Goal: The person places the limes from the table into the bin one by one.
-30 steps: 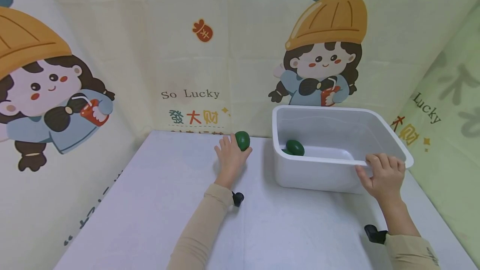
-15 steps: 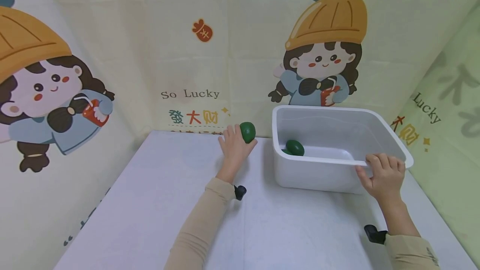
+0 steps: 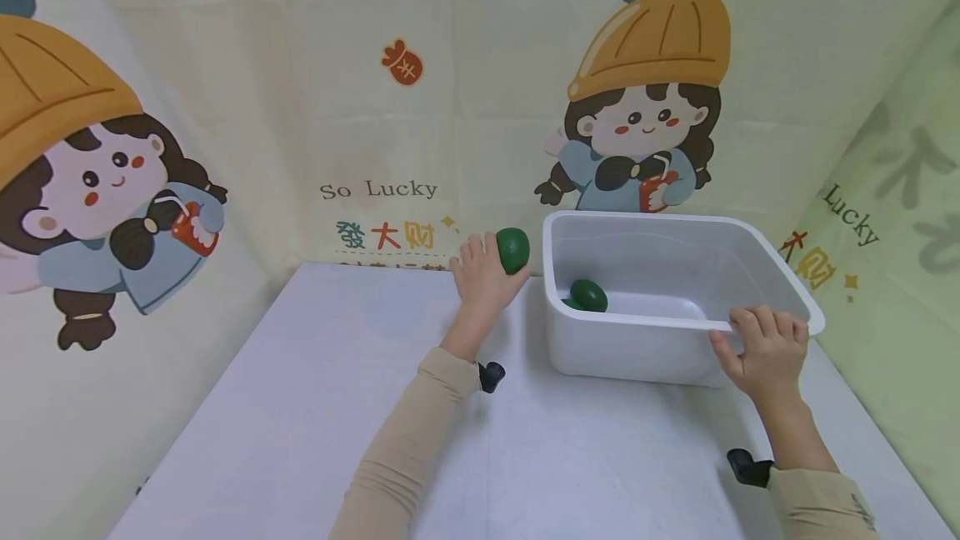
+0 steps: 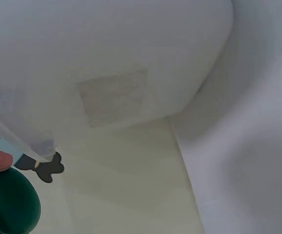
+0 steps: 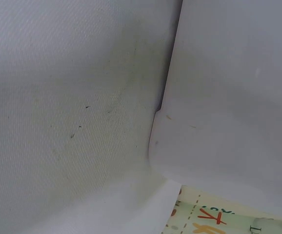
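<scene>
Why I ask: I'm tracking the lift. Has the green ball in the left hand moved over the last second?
Yes. The green ball in the left hand has moved up and rightward, closer to the white tub, whose near rim the right hand grips.

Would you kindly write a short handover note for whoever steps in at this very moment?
Left hand: grips a dark green ball, lifted off the table, just left of the white plastic bin.
Right hand: fingers curled over the bin's near right rim.
Done: one green ball in the bin, near its left wall.
Left: the held ball is outside the bin, not yet over its rim.
</scene>
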A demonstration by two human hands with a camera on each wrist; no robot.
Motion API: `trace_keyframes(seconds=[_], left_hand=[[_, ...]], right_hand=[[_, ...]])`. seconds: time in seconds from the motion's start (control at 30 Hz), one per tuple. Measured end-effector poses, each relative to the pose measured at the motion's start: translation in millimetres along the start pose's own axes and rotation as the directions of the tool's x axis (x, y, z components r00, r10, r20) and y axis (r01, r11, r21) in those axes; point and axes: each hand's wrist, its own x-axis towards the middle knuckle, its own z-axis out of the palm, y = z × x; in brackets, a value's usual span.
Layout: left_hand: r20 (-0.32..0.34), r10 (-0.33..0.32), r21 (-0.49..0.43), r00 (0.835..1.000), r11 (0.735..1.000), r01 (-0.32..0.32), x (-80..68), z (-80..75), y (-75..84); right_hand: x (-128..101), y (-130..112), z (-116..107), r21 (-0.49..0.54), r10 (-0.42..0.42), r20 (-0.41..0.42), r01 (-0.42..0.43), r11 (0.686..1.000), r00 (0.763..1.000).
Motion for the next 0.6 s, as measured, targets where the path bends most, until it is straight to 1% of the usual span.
trace_keyframes(seconds=[0.3, 0.43, 0.6], left_hand=[[0.018, 0.034, -0.004, 0.999, 0.999, -0.034, 1.0, -9.8, 16.2], [0.038, 0.046, 0.000, 0.998, 0.999, -0.047, 0.7, -12.1, 23.8], [0.035, 0.071, -0.002, 0.997, 0.997, -0.071, -0.3, -13.3, 33.3]], right_hand=[[-1, 0, 1, 0.000, 0.003, 0.002, -0.003, 1.000, 1.000], [-1, 0, 0, 0.001, 0.007, 0.010, -0.007, 1.000, 1.000], [0, 0, 0, 0.004, 0.003, 0.007, -0.003, 1.000, 1.000]])
